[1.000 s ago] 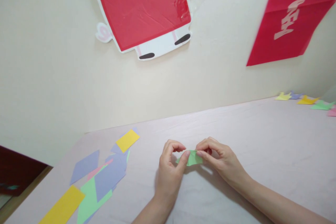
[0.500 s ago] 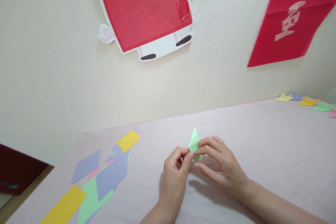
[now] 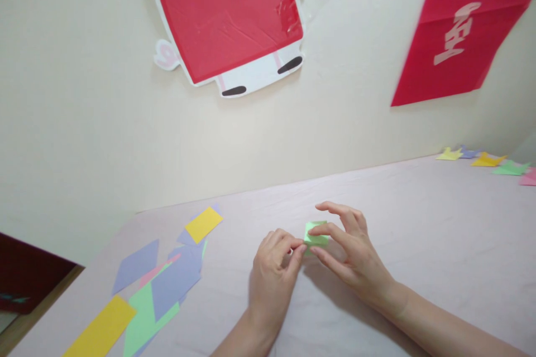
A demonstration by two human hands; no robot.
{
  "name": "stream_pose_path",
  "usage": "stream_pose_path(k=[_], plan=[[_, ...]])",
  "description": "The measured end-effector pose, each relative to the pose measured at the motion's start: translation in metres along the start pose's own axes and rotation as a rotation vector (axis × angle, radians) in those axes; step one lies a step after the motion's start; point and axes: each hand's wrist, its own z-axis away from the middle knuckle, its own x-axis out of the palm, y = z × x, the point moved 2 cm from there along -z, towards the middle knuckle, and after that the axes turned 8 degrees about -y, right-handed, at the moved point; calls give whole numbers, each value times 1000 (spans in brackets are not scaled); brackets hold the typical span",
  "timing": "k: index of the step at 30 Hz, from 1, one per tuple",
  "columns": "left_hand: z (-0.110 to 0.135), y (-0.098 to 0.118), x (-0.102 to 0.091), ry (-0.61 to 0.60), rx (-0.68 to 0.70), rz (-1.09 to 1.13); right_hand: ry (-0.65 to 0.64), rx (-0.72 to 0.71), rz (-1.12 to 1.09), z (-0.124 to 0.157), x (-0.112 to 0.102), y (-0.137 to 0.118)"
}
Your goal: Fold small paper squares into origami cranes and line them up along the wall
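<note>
A small piece of folded green paper (image 3: 317, 241) lies between my two hands over the middle of the cloth-covered surface. My left hand (image 3: 276, 270) pinches its left edge between thumb and index finger. On the right, my right hand (image 3: 355, 259) holds the paper loosely, with the index fingertip on its upper face and the thumb at the lower edge. The other fingers of that hand are raised and spread, one reaching beyond the paper. Part of the paper's right side is hidden behind the right fingers.
Yellow paper (image 3: 100, 326), purple paper (image 3: 176, 281) and green paper (image 3: 142, 312) lie in an overlapping pile at left. Several folded paper shapes, one of them yellow-orange (image 3: 488, 159), line the wall at far right. Red decorations, including a banner (image 3: 452, 33), hang on the wall.
The green paper's pointed upper part no longer stands up; the paper now looks like a small, flatter rectangle. My right hand's fingers have spread and lifted, while the left keeps its pinch.
</note>
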Motion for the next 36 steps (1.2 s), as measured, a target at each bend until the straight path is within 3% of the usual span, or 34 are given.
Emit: stream_pose_path(k=[16,24,36], plan=[[3,3,0,-4,-7,30,-117,-27,-183,-1,5,3],[3,-3,1,32,-142,152,-213,132,-400,0,12,5],[2,-6,2,63,-209,178,-272,252,-442,1,14,3]])
